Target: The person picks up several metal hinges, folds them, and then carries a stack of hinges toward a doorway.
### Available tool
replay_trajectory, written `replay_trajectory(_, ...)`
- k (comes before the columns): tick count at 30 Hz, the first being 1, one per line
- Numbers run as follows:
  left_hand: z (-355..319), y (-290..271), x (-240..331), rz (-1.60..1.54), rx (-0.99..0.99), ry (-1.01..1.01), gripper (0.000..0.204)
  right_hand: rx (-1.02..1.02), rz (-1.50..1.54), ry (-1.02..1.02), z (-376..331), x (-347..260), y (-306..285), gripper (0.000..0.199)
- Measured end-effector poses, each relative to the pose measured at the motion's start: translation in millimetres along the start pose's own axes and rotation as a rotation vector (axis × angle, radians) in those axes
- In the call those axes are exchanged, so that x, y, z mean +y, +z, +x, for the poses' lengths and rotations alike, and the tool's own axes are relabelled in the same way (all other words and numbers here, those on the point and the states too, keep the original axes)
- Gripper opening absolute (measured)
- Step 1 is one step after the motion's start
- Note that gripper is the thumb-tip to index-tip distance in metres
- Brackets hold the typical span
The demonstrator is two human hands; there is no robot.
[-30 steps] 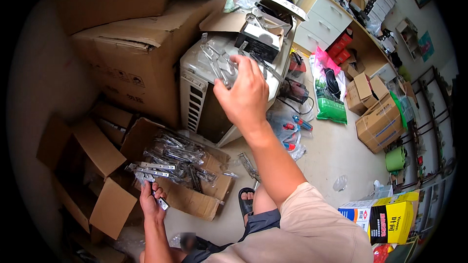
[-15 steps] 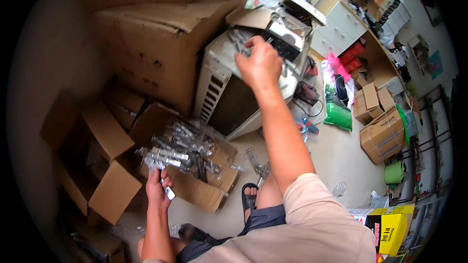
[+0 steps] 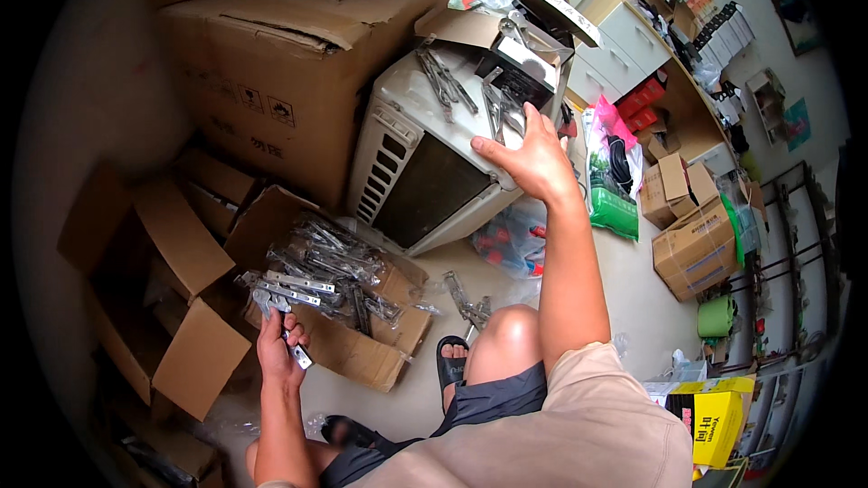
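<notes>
My left hand (image 3: 284, 340) is closed around a few shiny metal hinges (image 3: 294, 287) with long flat arms, which fan out above my fist. Below it sits an open cardboard box (image 3: 369, 359) with several plastic-wrapped hinges (image 3: 330, 253) inside. My right hand (image 3: 541, 160) is spread, thumb and fingers apart, over the edge of a white metal-cased appliance (image 3: 384, 95). Beside its fingers lie metal hinges (image 3: 497, 108) on the appliance top, and another group of hinges (image 3: 445, 81) rests farther left there. Nothing shows in the right hand's grasp.
An opened carton (image 3: 206, 357) stands at the left, a large carton (image 3: 271, 108) behind it. Loose hinges (image 3: 468, 301) lie on the floor by my foot. A small open box (image 3: 526, 61) sits on the appliance. Cartons (image 3: 696, 248) and a green bag (image 3: 613, 212) stand to the right.
My right hand has drawn back to the right from the appliance top, and its fingers have spread. Hinges it covered now show there. The left hand still holds its hinges.
</notes>
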State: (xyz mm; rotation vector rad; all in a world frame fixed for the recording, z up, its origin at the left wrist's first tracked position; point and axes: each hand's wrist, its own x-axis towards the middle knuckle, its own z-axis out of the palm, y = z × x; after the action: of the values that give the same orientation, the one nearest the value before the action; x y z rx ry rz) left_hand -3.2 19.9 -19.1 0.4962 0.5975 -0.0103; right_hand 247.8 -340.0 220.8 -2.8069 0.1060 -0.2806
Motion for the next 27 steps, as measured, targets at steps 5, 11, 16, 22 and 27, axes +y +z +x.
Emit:
replay_trajectory(5, 1, 0, -3, 0.015, 0.000, -0.017, 0.013, 0.007, 0.022, -0.003, 3, 3, -8, 0.128)
replay_trajectory(11, -2, 4, -2, 0.018, 0.012, -0.012, 0.013, 0.066, -0.019, -0.053, -2, -3, -14, 0.116)
replay_trajectory(16, -1, 2, -5, 0.011, -0.013, -0.014, 0.013, 0.119, 0.032, -0.185, 4, -2, -19, 0.099)
replay_trajectory(22, -5, 3, -7, 0.006, 0.000, -0.013, 0.012, 0.096, 0.106, -0.216, 16, -1, -20, 0.078)
replay_trajectory(27, -8, 11, -7, 0.002, 0.002, -0.028, 0.013, 0.150, 0.197, -0.243, 24, 7, -18, 0.067)
